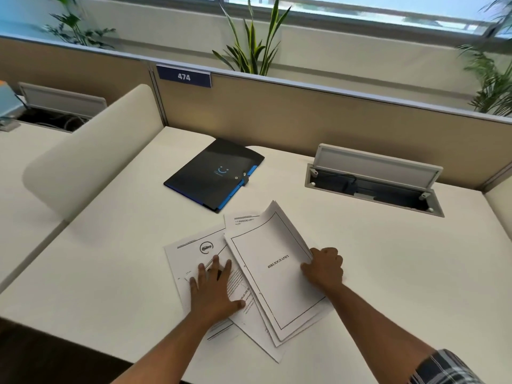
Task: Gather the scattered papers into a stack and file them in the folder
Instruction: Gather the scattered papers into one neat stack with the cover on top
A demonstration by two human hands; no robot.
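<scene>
Both hands gather: left hand (212,286) flat, pinning white printed sheets (191,253); right hand (324,266) grips the bordered pile (274,278). Next, square them; the closed black folder (214,173) waits at twelve o'clock.

On the white desk (388,259) a person leans over a loose fan of printed papers (249,286). The left hand (213,289) lies flat, fingers spread, on a sheet bearing a round car logo (206,248). The right hand (324,267) grips the right edge of the top sheet, headed BIBLIOGRAPHY (278,261), its far corner lifted off the desk toward twelve o'clock. A checked sleeve (446,367) shows at five o'clock. Beyond the papers, at eleven o'clock, a black folder (213,173) with blue edging lies closed. At two o'clock a cable hatch (374,181) stands open. A sign reading 474 (184,76) hangs on the partition, with a plant (249,45) behind it.
</scene>
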